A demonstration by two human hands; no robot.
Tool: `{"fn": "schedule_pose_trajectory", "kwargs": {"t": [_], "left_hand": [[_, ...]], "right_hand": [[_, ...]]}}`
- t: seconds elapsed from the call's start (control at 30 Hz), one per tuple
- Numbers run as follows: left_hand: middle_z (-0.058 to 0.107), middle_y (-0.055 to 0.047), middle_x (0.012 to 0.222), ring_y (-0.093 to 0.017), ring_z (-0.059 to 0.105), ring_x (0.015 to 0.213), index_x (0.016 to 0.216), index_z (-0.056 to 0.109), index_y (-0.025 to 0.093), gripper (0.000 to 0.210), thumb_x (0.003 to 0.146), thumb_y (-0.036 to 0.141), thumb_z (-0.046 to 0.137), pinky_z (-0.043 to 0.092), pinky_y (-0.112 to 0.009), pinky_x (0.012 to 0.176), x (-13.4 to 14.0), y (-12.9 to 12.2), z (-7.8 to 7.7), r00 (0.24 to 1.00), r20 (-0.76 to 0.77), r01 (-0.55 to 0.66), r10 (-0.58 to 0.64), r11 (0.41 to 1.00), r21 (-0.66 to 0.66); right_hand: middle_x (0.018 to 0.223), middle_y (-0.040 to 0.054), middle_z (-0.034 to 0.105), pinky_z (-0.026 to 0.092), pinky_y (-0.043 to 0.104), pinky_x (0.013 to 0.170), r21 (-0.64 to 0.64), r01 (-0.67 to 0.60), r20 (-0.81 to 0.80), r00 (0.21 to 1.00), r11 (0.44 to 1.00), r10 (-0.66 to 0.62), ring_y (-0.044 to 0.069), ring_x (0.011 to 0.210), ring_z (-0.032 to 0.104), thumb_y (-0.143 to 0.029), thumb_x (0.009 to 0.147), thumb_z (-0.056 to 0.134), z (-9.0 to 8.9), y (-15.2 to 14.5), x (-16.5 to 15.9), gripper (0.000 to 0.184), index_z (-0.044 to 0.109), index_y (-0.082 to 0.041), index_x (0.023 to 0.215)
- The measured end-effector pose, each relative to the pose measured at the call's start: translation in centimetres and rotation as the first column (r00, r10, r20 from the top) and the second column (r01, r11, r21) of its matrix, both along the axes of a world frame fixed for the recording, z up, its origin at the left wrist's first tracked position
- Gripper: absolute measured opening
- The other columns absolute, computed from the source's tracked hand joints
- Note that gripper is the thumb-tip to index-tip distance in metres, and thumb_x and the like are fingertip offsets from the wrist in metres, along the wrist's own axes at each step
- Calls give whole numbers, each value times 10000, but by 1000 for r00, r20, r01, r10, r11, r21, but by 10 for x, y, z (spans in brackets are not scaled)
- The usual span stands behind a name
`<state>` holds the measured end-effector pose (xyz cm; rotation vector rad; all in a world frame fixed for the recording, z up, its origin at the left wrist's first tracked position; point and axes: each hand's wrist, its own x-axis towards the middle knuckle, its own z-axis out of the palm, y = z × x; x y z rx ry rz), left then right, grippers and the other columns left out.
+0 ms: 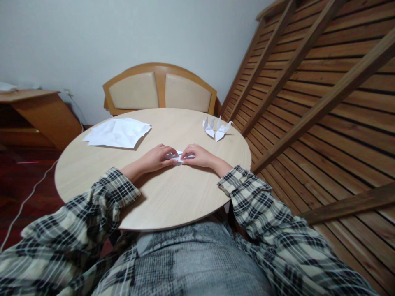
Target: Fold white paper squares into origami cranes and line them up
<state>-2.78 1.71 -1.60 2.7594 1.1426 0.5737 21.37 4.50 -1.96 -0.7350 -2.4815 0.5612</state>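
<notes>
A small folded piece of white paper [178, 158] is held near the middle of the round table [154, 193]. My left hand [159, 158] closes on its left side, thumb near me and fingers over the far edge. On the other side my right hand [197, 156] pinches the paper in the same way. The fingers cover much of the piece, so its exact folded shape is hidden. Two white paper cranes [221, 130] stand close together at the table's far right.
Sheets of white paper [119, 132] lie at the table's far left. Behind the table is a padded wooden headboard [162, 88]. Slatted wood [308, 94] slopes along the right. A brown desk [46, 109] and a pale cable [29, 197] are at the left.
</notes>
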Motion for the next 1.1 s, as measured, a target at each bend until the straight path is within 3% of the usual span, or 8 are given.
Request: {"fn": "schedule_pose_trajectory", "kwargs": {"t": [0.1, 0.4, 0.63, 1.1], "left_hand": [[657, -100, 952, -235, 581, 885, 1041, 630, 180, 305, 917, 448, 556, 475, -384, 794, 1, -4, 2, 999, 16, -46, 46, 999, -19], [655, -70, 955, -215, 558, 931, 977, 656, 207, 281, 946, 454, 527, 441, -381, 887, -1, 3, -3, 997, 16, 76, -76, 997, -6], [673, -77, 982, -213, 573, 938, 1010, 661, 201, 242, 969, 365, 489, 445, -387, 893, -1, 6, -4, 997, 10, 82, -82, 997, 10], [645, -92, 944, -212, 582, 831, 1044, 576, 187, 192, 862, 238, 541, 469, -350, 747, 4, -5, 0, 994, 82, -67, 70, 997, -34]], "right_hand": [[913, 54, 689, 441, 333, 890, -3, 11, 11, 1000, 1000, -11, 186, 907, 598, -236, 822, 725, 0, 0, 0, 92, 731, -194, 903], [890, 55, 680, 438, 330, 892, -15, 9, 20, 1000, 1000, -8, 182, 899, 589, -196, 834, 693, -1, 0, 0, 64, 739, -186, 878], [872, 65, 674, 441, 321, 868, -12, 58, 10, 998, 998, -58, 174, 872, 585, -189, 850, 670, -1, -1, -2, 63, 725, -159, 847], [857, 32, 647, 433, 302, 808, -31, 107, -20, 994, 994, -108, 159, 809, 564, -151, 804, 652, -2, 0, -2, 48, 677, -180, 833]]}}
